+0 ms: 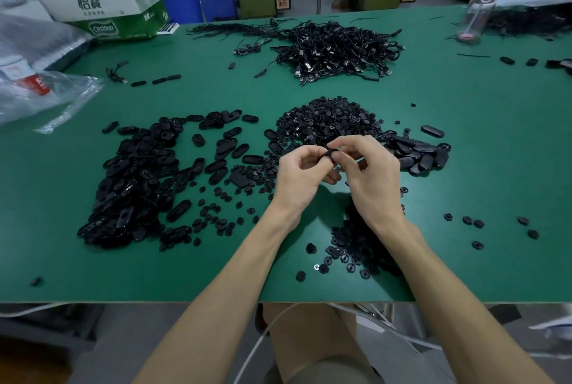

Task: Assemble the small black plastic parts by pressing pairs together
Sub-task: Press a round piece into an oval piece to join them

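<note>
My left hand (301, 174) and my right hand (368, 173) meet above the middle of the green table (464, 148). Between their fingertips they pinch a small black plastic part (330, 153); most of it is hidden by the fingers. A heap of small round black parts (328, 120) lies just beyond the hands. A wide pile of oval black shells (139, 179) spreads at the left. A smaller stack of oval pieces (418, 153) lies to the right of my right hand. More round parts (356, 247) lie under my right forearm.
A tangle of black cables (337, 49) sits at the back centre. A white and green carton (114, 8) and clear plastic bags (40, 89) fill the back left. A clear bottle (478, 8) stands at the back right. Loose parts (473, 222) dot the right side.
</note>
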Demonstrator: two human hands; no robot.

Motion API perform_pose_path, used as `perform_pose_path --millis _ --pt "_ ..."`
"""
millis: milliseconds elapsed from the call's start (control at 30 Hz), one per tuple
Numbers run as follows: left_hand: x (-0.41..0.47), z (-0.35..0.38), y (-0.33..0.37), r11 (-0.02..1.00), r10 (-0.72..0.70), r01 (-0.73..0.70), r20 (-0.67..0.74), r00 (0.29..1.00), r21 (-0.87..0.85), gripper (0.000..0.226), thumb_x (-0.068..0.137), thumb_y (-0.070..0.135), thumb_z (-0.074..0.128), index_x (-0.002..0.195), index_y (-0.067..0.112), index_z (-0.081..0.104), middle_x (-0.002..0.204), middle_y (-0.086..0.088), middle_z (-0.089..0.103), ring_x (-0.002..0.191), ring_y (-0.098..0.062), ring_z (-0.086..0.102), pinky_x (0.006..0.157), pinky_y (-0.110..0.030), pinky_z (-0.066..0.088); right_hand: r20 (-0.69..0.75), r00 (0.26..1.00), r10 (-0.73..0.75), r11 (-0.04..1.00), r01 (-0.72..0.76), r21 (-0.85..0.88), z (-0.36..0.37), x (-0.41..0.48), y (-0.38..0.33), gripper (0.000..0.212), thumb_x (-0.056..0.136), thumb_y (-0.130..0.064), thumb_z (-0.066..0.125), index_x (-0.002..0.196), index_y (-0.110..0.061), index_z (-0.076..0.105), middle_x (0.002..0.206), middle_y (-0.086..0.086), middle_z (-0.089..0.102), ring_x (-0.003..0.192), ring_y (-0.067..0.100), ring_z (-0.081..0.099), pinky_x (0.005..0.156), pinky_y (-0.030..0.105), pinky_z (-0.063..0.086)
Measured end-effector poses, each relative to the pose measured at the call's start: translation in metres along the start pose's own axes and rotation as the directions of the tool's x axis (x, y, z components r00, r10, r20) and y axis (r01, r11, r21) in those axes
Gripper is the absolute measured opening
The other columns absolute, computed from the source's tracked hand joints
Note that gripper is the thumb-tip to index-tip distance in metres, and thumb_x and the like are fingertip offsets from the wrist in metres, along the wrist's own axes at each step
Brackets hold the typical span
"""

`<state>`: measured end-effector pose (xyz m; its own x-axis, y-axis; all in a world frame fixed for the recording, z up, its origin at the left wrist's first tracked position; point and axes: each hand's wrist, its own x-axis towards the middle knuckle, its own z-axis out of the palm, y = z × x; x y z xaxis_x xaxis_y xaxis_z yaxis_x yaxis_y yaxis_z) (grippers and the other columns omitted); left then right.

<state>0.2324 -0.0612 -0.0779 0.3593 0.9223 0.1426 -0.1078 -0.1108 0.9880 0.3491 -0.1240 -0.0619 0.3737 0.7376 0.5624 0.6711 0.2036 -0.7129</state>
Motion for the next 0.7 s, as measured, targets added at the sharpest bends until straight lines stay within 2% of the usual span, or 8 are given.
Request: perform_pose_path --millis 100,267,367,433,533,600,633,700 --pt "0.0 0.0 0.001 1.0 0.008 -0.008 0.006 1.0 -0.017 0.008 0.096 0.004 0.068 0.099 0.0 0.073 0.077 -0.009 0.074 0.068 -0.019 0.069 0.071 -0.031 0.061 -0.009 1.0 -0.007 1.0 0.007 -0.001 0.0 0.0 0.001 0.018 0.096 0.0 0.066 0.1 -0.014 0.076 0.095 0.0 0.066 0.083 -0.003 0.059 0.073 0.007 0.041" --pt "-0.002 -0.002 0.003 0.997 0.003 -0.003 -0.001 1.0 -0.072 0.011 0.096 0.009 0.072 0.104 0.003 0.075 0.079 -0.01 0.075 0.068 -0.02 0.071 0.07 -0.03 0.061 0.0 1.0 0.009 1.0 -0.009 0.025 -0.001 0.002 0.003 0.019 0.098 -0.005 0.064 0.101 -0.018 0.077 0.098 -0.002 0.067 0.086 0.007 0.063 0.074 0.016 0.047" --pt "-0.002 -0.001 0.002 0.998 0.008 -0.009 -0.007 1.0 -0.067 0.01 0.097 0.007 0.07 0.106 0.002 0.073 0.084 -0.013 0.076 0.068 -0.024 0.073 0.071 -0.033 0.062 0.011 1.0 0.02 1.0 -0.02 0.019 0.0 0.002 0.002 0.019 0.098 -0.005 0.064 0.102 -0.017 0.079 0.1 0.0 0.067 0.089 0.009 0.063 0.073 0.013 0.046" --pt "-0.003 0.002 0.002 0.998 0.031 -0.031 -0.006 1.0 -0.045 0.014 0.098 0.006 0.068 0.111 0.001 0.072 0.093 -0.014 0.077 0.076 -0.026 0.076 0.075 -0.034 0.063 -0.015 0.999 0.035 0.999 -0.035 0.017 0.001 0.002 0.002 0.019 0.099 -0.006 0.063 0.103 -0.016 0.079 0.101 0.0 0.066 0.09 0.008 0.063 0.074 0.012 0.046" --pt "0.003 0.003 0.009 0.994 0.069 -0.067 -0.013 0.998 0.091 0.02 0.102 0.007 0.062 0.12 0.004 0.069 0.11 -0.01 0.075 0.091 -0.021 0.077 0.083 -0.034 0.063 -0.134 0.984 0.12 0.993 -0.119 0.019 -0.001 0.004 0.004 0.022 0.101 -0.008 0.06 0.113 -0.017 0.076 0.106 0.0 0.06 0.09 0.0 0.058 0.079 0.012 0.046" --pt "0.018 -0.008 0.016 0.962 0.079 -0.069 -0.028 0.996 0.264 0.025 0.103 0.003 0.056 0.124 0.008 0.067 0.118 -0.006 0.071 0.094 -0.013 0.075 0.08 -0.028 0.062 -0.208 0.947 0.245 0.969 -0.239 0.056 -0.004 0.008 0.008 0.027 0.102 -0.009 0.056 0.126 -0.017 0.068 0.115 0.002 0.053 0.092 -0.002 0.055 0.082 0.01 0.046" --pt "0.028 -0.018 0.02 0.93 0.074 -0.049 -0.055 0.996 0.365 0.028 0.103 -0.001 0.052 0.126 0.009 0.066 0.12 -0.005 0.069 0.095 -0.011 0.073 0.081 -0.025 0.061 -0.22 0.924 0.314 0.949 -0.304 0.08 -0.005 0.01 0.01 0.032 0.102 -0.01 0.055 0.133 -0.016 0.062 0.119 0.003 0.048 0.096 -0.001 0.055 0.082 0.008 0.046" --pt "0.051 -0.042 0.028 0.821 0.084 0.011 -0.139 0.987 0.571 0.035 0.101 -0.007 0.048 0.128 0.01 0.063 0.124 -0.004 0.067 0.104 -0.011 0.067 0.093 -0.023 0.055 -0.209 0.88 0.426 0.905 -0.41 0.118 -0.006 0.012 0.015 0.044 0.102 -0.009 0.054 0.145 -0.014 0.049 0.127 0.003 0.038 0.101 0.001 0.054 0.074 0.003 0.045"
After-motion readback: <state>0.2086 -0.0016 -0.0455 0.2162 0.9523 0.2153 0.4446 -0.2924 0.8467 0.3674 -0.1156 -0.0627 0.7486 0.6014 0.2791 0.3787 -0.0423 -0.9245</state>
